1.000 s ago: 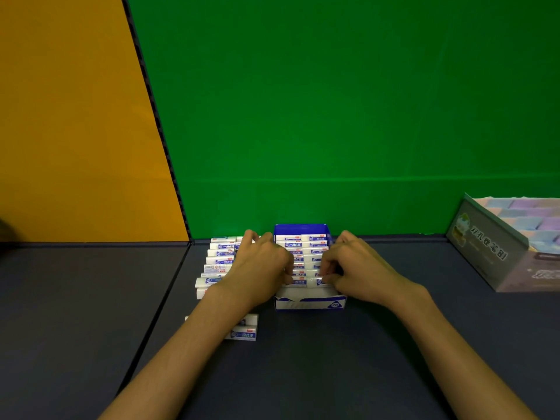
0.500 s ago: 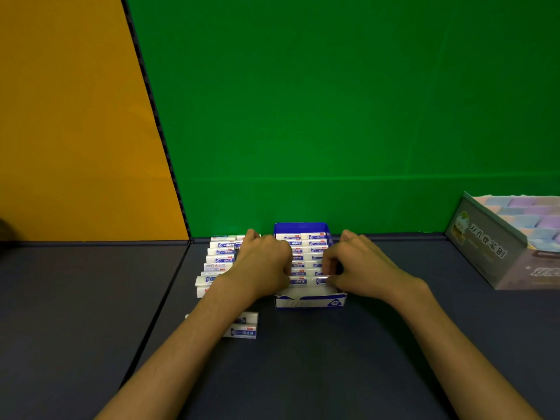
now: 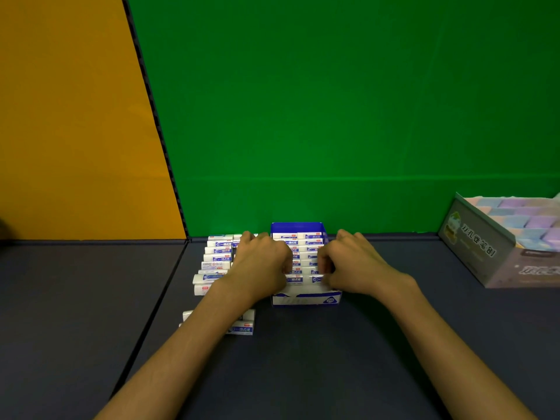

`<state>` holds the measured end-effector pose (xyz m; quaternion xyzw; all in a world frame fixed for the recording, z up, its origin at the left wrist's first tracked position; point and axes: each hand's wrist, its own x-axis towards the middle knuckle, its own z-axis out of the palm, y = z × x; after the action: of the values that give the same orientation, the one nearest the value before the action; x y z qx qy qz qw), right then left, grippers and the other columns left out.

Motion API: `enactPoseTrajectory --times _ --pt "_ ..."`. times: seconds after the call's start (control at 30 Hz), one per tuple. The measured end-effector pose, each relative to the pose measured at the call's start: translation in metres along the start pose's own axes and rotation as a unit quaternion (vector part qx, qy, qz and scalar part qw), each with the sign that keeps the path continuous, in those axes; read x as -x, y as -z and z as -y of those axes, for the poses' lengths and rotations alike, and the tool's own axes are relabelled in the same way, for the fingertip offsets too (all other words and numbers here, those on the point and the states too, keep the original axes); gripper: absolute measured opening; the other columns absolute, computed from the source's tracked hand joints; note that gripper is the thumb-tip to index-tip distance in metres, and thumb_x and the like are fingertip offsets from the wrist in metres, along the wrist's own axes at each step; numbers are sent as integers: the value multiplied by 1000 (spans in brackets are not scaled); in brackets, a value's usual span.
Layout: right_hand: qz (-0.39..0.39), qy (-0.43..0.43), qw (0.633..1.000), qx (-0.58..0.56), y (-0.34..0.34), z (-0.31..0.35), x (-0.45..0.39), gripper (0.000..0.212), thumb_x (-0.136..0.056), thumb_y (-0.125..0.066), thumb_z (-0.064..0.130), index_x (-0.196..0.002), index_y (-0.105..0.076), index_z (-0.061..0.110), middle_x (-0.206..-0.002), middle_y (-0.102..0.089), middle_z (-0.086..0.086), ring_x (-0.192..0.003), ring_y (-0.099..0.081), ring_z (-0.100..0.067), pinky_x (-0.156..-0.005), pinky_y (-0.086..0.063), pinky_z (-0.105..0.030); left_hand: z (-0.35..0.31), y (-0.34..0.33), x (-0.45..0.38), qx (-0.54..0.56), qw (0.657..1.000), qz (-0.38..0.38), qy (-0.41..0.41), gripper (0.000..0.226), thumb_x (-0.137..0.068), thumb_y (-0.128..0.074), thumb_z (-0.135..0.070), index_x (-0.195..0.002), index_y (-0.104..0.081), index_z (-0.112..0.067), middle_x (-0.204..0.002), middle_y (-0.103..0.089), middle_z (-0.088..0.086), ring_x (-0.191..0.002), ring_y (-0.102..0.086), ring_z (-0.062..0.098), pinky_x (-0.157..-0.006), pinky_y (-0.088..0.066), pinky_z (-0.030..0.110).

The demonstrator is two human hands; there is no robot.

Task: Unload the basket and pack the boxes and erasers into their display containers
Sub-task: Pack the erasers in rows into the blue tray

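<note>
A blue and white display box point(image 3: 306, 299) stands at the back of the dark table, filled with two rows of white erasers in blue-printed sleeves point(image 3: 312, 237). My left hand point(image 3: 260, 263) lies over the box's left side, fingers curled onto the erasers in the left row. Over the right side, my right hand point(image 3: 356, 263) pinches erasers near the front of the right row with curled fingers. Both hands hide the middle of the rows.
A row of more erasers point(image 3: 216, 258) stands on the table just left of the box, and a few loose ones point(image 3: 242, 328) lie under my left forearm. A grey display carton point(image 3: 472, 247) with pastel boxes point(image 3: 521, 215) sits at the far right. Green and orange walls close the back.
Both hands have stayed on the erasers in the blue box, with only small shifts of the fingers.
</note>
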<state>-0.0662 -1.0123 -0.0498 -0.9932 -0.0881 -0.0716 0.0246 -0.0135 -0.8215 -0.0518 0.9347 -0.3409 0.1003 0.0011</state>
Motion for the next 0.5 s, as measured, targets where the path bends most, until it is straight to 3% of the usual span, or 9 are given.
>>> enactPoseTrajectory --times 0.2,0.37,0.5 --pt "-18 1 999 -40 3 1 1 13 -86 -69 39 -95 -69 30 -91 -61 18 -94 -43 -9 -76 -30 -29 20 4 11 120 990 -80 6 19 -91 -62 -41 -108 -69 -35 -103 -69 -11 -99 -55 15 -84 -41 34" --pt "-72 32 993 -83 2 22 -11 16 -92 -63 33 -106 -69 29 -105 -66 14 -97 -45 -9 -83 -40 -32 64 4 27 110 988 -88 65 25 -94 -59 -43 -117 -66 -33 -113 -68 -5 -107 -57 19 -91 -47 40" --pt "-76 46 991 -104 -1 40 -29 18 -92 -60 29 -109 -68 29 -108 -67 13 -100 -49 -10 -89 -44 -36 104 1 38 100 985 -75 116 28 -94 -61 -39 -121 -65 -30 -113 -67 1 -107 -58 23 -86 -48 38"
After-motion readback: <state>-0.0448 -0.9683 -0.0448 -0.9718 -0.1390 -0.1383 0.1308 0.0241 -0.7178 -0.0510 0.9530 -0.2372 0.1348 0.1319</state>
